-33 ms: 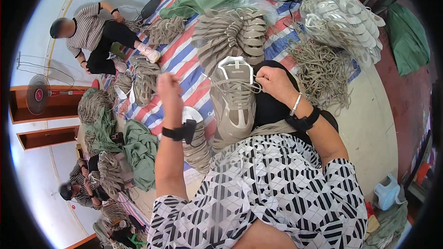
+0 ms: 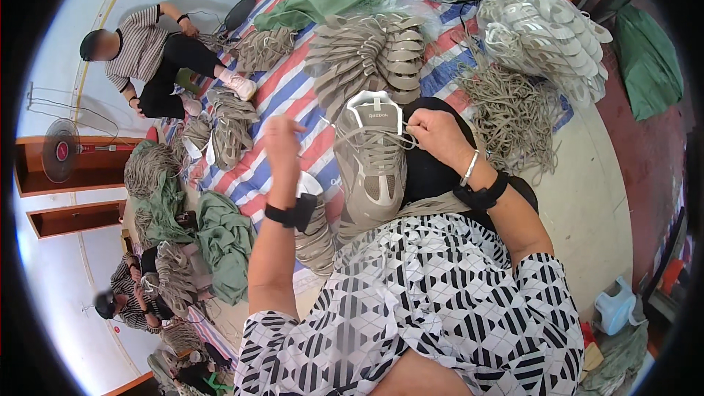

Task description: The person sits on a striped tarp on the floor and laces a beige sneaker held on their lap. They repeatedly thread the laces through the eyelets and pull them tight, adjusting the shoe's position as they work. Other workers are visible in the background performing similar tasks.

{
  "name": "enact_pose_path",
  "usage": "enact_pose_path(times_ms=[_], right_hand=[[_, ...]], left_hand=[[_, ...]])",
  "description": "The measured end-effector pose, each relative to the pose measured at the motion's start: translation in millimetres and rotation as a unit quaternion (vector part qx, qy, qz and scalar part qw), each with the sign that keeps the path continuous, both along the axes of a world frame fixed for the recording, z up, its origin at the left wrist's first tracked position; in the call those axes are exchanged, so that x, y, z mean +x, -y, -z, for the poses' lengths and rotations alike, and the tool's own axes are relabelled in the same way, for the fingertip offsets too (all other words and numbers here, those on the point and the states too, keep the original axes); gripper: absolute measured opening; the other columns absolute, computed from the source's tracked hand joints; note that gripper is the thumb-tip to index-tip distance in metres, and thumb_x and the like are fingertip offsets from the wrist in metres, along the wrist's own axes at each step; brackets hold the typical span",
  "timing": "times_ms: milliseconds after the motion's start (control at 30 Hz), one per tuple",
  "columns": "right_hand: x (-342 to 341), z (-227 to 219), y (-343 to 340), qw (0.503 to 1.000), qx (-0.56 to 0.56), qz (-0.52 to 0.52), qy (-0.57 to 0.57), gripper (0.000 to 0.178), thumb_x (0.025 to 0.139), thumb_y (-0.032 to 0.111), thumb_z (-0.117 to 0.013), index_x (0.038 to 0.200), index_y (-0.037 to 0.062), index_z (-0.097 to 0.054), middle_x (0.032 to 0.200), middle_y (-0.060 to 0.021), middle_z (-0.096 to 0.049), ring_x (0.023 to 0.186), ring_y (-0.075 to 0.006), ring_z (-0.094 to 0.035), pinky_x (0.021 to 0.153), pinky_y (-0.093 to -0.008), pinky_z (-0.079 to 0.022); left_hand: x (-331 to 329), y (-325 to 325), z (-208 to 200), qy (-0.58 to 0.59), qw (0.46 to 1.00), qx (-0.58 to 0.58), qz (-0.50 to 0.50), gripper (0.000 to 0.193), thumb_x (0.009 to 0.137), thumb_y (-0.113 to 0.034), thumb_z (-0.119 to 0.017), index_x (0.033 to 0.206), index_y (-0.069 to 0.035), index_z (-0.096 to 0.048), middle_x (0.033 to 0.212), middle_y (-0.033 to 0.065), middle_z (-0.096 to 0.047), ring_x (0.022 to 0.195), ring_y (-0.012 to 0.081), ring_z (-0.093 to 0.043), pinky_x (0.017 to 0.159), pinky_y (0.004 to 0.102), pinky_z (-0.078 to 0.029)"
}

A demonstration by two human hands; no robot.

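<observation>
A taupe sneaker upper [image 2: 370,202] with a white-edged collar rests on my lap, toe toward me. Its shoelace [image 2: 375,148] crosses the front in several rows. At the right of the collar, my right hand [image 2: 440,132] pinches the shoelace between thumb and fingers. A loose lace end with a pale tip sticks out on the left side of the upper. My left hand [image 2: 284,145] is raised left of the upper, apart from it; motion smears its fingers. Below that hand, a stack of similar uppers [image 2: 314,238] lies beside my leg.
Fanned taupe uppers [image 2: 367,51] lie ahead on a striped sheet [image 2: 282,95]. To the right are a heap of laces [image 2: 513,114] and bagged uppers [image 2: 543,37]. A co-worker [image 2: 150,59] sits far left, another [image 2: 132,290] lower left. A fan [image 2: 60,150] stands leftmost.
My left hand has shifted slightly right, toward the upper. My right hand and the upper have barely moved.
</observation>
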State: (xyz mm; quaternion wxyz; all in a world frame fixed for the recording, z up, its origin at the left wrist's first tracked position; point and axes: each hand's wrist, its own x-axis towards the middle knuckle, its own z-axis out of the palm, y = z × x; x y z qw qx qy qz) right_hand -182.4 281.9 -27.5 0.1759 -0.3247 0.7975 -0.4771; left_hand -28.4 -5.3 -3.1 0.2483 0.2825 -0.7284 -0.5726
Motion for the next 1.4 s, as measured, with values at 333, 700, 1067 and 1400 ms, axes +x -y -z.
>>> enact_pose_path(times_ms=[333,700,1067,1400], right_hand=[[3.1,-11.3,4.6,0.985,0.112,-0.043,-0.124,0.014,0.081,0.015,-0.056,0.079,0.0058,-0.066,0.073,-0.0178,-0.064,0.076,-0.0357,-0.064,0.068,-0.0459,-0.05],[-28.0,1.5,14.3,0.985,0.095,-0.129,-0.064,0.019,0.078,0.023,-0.059,0.074,0.0053,-0.064,0.077,-0.0158,-0.063,0.076,-0.0353,-0.062,0.066,-0.0456,-0.048],[-15.3,-6.1,8.4,0.966,0.021,-0.172,-0.19,0.011,0.083,0.015,-0.058,0.086,0.0049,-0.061,0.077,-0.0118,-0.059,0.078,-0.0321,-0.06,0.069,-0.0398,-0.048],[-55.1,-25.0,27.4,0.874,0.131,-0.337,-0.325,0.021,0.077,0.018,-0.068,0.097,0.0154,-0.061,0.074,-0.0105,-0.063,0.079,-0.0328,-0.063,0.066,-0.0451,-0.049]], left_hand=[[-13.6,-93.0,12.9,0.045,0.979,-0.15,0.127,0.019,0.087,-0.006,-0.065,0.096,-0.003,-0.048,0.075,-0.0027,-0.047,0.067,0.006,-0.042,0.062,0.0203,-0.039],[12.4,-64.1,-4.8,0.028,0.993,-0.056,0.097,0.018,0.1,-0.019,-0.045,0.105,-0.006,-0.056,0.071,-0.0022,-0.052,0.056,0.0031,-0.04,0.049,0.0192,-0.034],[28.3,-16.9,-34.1,-0.146,0.969,0.174,-0.093,0.017,0.101,-0.023,-0.041,0.099,-0.009,-0.051,0.064,0.0023,-0.054,0.041,0.0039,-0.028,0.035,0.0205,-0.02],[0.8,-29.3,-39.9,-0.097,0.993,0.022,-0.068,0.021,0.101,-0.024,-0.041,0.101,-0.006,-0.052,0.057,-0.0001,-0.049,0.044,0.0037,-0.033,0.037,0.0215,-0.024]])
